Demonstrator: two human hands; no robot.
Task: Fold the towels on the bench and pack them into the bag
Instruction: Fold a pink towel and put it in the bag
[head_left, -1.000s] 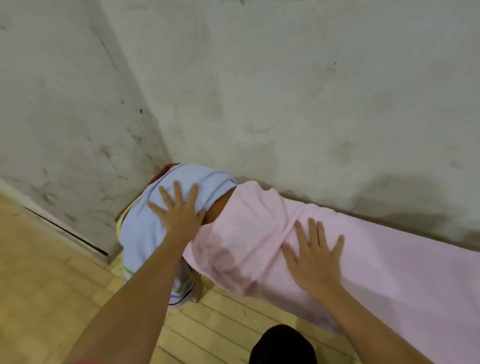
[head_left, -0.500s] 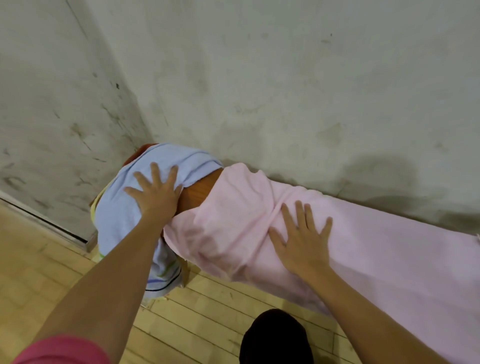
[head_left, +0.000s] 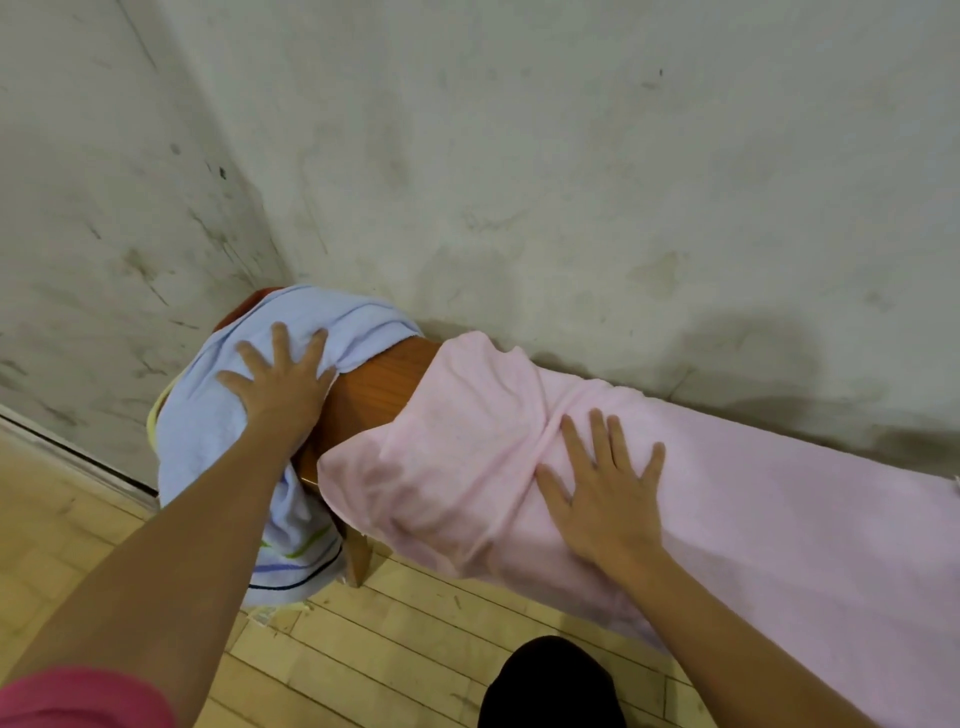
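Note:
A light blue towel (head_left: 208, 441) with striped ends is draped over the left end of a brown wooden bench (head_left: 379, 389). My left hand (head_left: 278, 387) lies flat on it with fingers spread. A large pink towel (head_left: 753, 509) covers the bench to the right and hangs over its front edge. My right hand (head_left: 605, 493) presses flat on the pink towel, fingers spread, beside a ridge of wrinkles. No bag is in view.
The bench stands against a stained grey wall (head_left: 571, 182) in a corner. Pale wooden floorboards (head_left: 389, 649) run below. A dark shape (head_left: 553, 686) of my leg shows at the bottom edge.
The blue towel has slid left under my left hand, baring more of the wooden bench between the two towels. My right hand stays flat on the pink towel.

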